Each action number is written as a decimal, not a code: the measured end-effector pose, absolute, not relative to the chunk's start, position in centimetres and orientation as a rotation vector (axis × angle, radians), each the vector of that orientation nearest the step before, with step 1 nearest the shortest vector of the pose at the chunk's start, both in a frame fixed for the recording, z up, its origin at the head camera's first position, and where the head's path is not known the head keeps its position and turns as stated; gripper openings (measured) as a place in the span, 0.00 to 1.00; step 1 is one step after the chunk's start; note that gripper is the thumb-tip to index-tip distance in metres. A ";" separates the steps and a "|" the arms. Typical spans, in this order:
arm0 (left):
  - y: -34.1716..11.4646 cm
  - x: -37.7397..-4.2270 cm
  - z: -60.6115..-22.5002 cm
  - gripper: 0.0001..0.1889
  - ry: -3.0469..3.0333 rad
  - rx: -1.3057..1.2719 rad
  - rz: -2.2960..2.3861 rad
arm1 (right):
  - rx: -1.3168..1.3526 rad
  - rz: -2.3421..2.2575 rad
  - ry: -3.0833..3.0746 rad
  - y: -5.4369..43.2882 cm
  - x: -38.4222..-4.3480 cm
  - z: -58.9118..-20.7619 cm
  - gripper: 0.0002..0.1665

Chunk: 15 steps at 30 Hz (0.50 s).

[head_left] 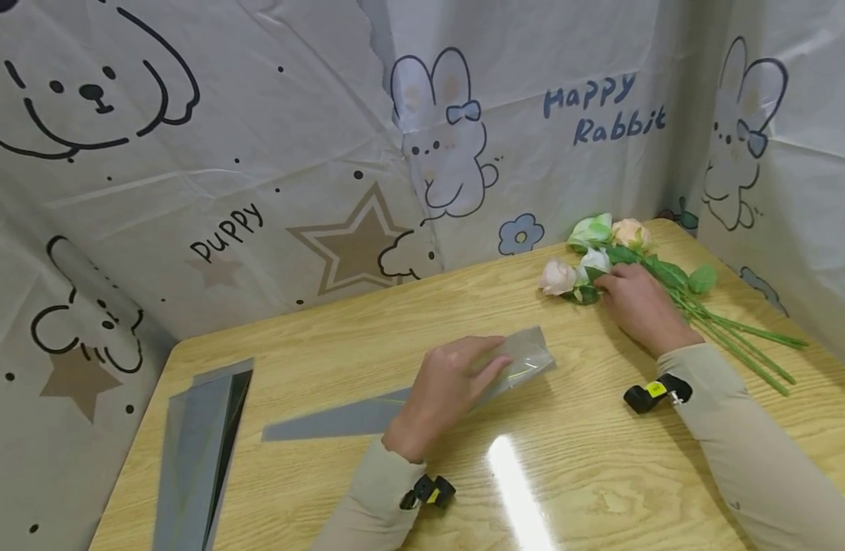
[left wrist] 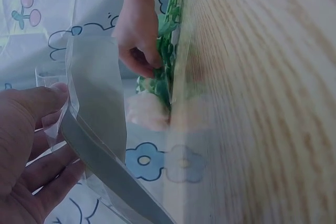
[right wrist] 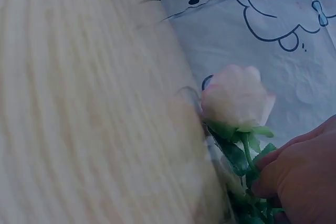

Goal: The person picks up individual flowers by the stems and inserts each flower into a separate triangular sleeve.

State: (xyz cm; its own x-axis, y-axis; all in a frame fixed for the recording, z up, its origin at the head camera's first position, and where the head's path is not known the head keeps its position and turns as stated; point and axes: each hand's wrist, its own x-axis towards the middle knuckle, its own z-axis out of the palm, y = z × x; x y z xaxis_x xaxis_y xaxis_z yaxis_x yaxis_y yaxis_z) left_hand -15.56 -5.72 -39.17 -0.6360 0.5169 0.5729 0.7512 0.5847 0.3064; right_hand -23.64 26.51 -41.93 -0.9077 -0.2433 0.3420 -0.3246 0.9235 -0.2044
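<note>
My left hand (head_left: 445,386) grips a long, tapered translucent plastic flower sleeve (head_left: 340,417) near its wide end. In the left wrist view the thumb and fingers of that hand (left wrist: 26,145) hold the sleeve (left wrist: 97,82) by its edge, and its mouth gapes somewhat. At the back right, my right hand (head_left: 643,306) pinches the stem of a pale pink rose (right wrist: 239,98) just below the bloom. Beside it lie a white rose (head_left: 595,262), a greenish rose (head_left: 591,229) and a peach rose (head_left: 631,232). The right palm hides part of the stems.
Long green stems (head_left: 746,348) stretch toward the table's right edge. Several more grey plastic sleeves (head_left: 195,444) lie stacked at the left of the wooden table (head_left: 291,497). A printed cloth (head_left: 271,99) hangs behind and at both sides.
</note>
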 end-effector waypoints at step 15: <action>-5.9 -15.5 -39.2 0.15 -2.406 -1.007 -0.734 | 0.454 0.479 -2.477 26.5 -22.7 -40.2 0.10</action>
State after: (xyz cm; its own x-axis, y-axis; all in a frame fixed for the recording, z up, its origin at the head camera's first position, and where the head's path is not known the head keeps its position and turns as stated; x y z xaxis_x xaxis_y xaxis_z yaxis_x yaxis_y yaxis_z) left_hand -15.51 -5.90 -39.16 -0.6447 0.5162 0.5639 0.7430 0.5966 0.3034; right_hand -22.73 26.54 -40.18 -0.7799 -0.2124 0.5887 -0.4165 0.8782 -0.2350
